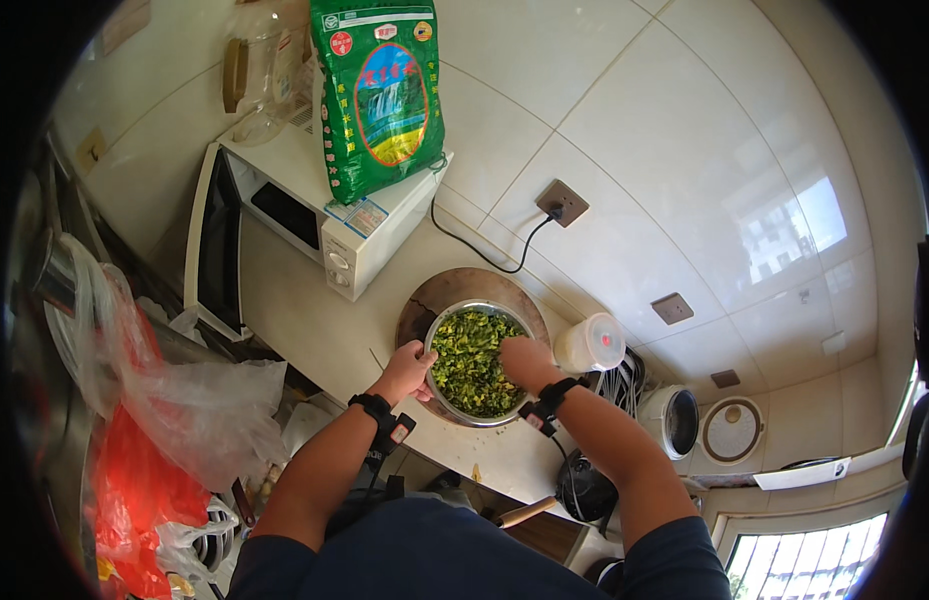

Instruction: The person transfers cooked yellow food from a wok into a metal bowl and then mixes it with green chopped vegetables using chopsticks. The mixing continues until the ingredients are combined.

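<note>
A round metal bowl [475, 421] full of chopped green leafy vegetables [475, 360] stands on a round wooden chopping board [423, 296] on the counter. My left hand [410, 370] grips the bowl's left rim, with the thumb near the edge. At the right side of the bowl, my right hand [526, 363] reaches over the rim, its fingers down at the vegetables; whether they hold any of them is hidden. Black bands with small devices are on both wrists. Just right of the right hand is a lidded plastic container [580, 349].
Behind left, a white microwave [389, 236] with its door open carries a green printed bag [393, 97] and a clear plastic jar [265, 60]. Plastic bags [145, 480] hang at left. At right are a black pot [584, 484], a wooden handle [526, 513] and a rice cooker [663, 421].
</note>
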A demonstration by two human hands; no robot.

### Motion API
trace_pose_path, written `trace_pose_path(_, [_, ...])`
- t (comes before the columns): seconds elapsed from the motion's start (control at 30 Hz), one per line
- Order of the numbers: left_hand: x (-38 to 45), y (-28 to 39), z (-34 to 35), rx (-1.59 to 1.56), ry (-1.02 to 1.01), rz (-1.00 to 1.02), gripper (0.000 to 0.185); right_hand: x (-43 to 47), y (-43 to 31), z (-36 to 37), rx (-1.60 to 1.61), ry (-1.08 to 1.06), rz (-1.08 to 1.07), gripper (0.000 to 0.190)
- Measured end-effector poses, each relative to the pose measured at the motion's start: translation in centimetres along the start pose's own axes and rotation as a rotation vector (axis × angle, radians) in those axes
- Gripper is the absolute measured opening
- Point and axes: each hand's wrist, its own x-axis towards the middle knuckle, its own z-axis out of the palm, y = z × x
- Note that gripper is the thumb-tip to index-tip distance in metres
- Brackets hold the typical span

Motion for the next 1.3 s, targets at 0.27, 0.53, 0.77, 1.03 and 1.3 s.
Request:
trace_pose_path(0.27, [0.2, 0.2, -0.1, 0.011, -0.031, -0.005, 0.027, -4.4, 0.3, 1.0, -0.055, -0.139, -0.065, 0.017])
trace_pose_path(0.53, [0.0, 0.4, -0.5, 0.021, -0.055, -0.017, 0.028, -2.5, 1.0, -2.7, 0.022, -0.083, 0.054, 0.015])
trace_pose_path(0.77, [0.1, 0.3, -0.6, -0.001, -0.061, -0.037, 0.029, -3.3, -2.5, -3.4, -0.125, -0.104, -0.191, 0.013])
trace_pose_path(1.03, [-0.3, 0.3, -0.3, 0.019, -0.021, -0.010, 0.028, -0.6, 3.2, -0.1, -0.051, -0.020, 0.141, 0.017])
trace_pose_path(1.3, [0.7, -0.7, -0.1, -0.004, 0.005, 0.046, 0.028, -2.5, -1.3, 0.3, -0.067, -0.151, -0.147, 0.015])
